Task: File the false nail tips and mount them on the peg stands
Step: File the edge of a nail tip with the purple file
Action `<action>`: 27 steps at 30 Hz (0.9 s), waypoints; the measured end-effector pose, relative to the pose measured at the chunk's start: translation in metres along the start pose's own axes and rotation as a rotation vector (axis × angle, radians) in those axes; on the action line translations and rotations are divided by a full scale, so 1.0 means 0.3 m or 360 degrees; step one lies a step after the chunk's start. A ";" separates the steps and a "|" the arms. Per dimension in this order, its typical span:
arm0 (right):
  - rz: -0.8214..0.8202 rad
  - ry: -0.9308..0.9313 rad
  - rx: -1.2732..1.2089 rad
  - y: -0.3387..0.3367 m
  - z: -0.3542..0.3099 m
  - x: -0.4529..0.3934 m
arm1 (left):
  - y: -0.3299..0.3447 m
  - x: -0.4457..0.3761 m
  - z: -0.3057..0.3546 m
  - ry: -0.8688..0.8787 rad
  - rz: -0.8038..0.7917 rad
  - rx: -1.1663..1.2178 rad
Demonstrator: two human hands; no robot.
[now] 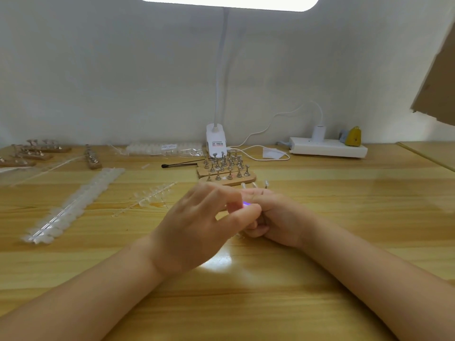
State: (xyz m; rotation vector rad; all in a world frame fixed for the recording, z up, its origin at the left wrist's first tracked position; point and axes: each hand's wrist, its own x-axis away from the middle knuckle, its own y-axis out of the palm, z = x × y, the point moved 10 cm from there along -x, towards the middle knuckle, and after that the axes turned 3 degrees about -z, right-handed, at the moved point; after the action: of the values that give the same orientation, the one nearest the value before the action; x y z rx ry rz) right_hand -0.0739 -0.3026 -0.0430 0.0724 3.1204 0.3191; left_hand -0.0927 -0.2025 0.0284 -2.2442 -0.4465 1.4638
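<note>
My left hand and my right hand meet above the middle of the wooden table. Left thumb and forefinger pinch a small nail tip that shows a purple glint. My right hand's fingers are curled tight against it, around a small file that is almost wholly hidden. Just behind the hands, a peg stand carries a few clear tips. Further back, three wooden peg stands hold bare metal pegs.
A long stack of nail tip strips and a clear sprue of tips lie to the left. More stands sit far left. A black tool, a lamp base and a power strip line the back.
</note>
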 end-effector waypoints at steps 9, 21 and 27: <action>0.0196 -0.0033 -0.0054 -0.034 -0.006 0.001 | 0.004 -0.002 -0.011 -0.0033 -0.0005 -0.0031; 0.0501 0.0008 -0.0016 -0.078 0.000 0.014 | 0.037 0.010 -0.039 -0.0109 -0.0153 -0.0141; 0.0459 -0.0009 0.0025 -0.065 -0.004 0.012 | 0.012 -0.001 -0.037 -0.0121 -0.0054 -0.0109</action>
State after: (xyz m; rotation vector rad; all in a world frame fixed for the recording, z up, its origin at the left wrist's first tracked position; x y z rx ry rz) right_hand -0.0784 -0.3219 -0.0458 0.5248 3.1040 0.2940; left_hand -0.0825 -0.2076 0.0306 -2.2278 -0.5638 1.5429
